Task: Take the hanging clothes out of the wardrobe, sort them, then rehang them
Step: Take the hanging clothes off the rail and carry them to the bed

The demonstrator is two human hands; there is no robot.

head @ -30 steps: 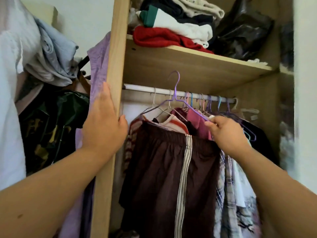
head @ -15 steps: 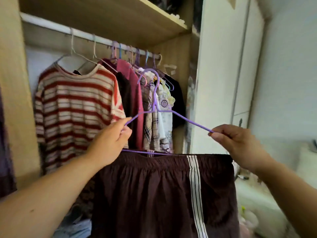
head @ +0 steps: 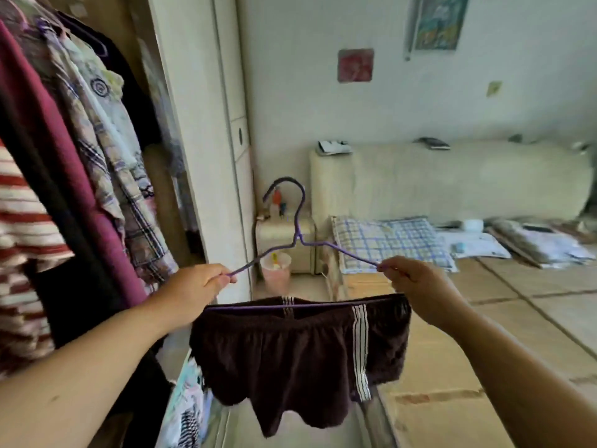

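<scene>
A purple wire hanger (head: 298,231) carries dark brown shorts (head: 290,354) with white side stripes, draped over its lower bar. My left hand (head: 193,289) pinches the hanger's left shoulder and my right hand (head: 410,282) pinches its right shoulder, holding it out in front of me, clear of the wardrobe. Several clothes stay hanging at the left: a red-and-white striped shirt (head: 22,227), a maroon top (head: 55,150) and plaid and patterned shirts (head: 106,134).
A white wardrobe door (head: 200,124) stands just left of the hanger. Behind it are a small white cabinet (head: 284,234), a pink bucket (head: 276,271), a cream headboard (head: 452,179) and a bed surface with a checked pillow (head: 387,244) and papers (head: 475,247).
The hanger with the shorts has come off the rail and out of the wardrobe. My view has swung right, from the wardrobe interior toward the bed. Both hands keep their hold on the hanger.
</scene>
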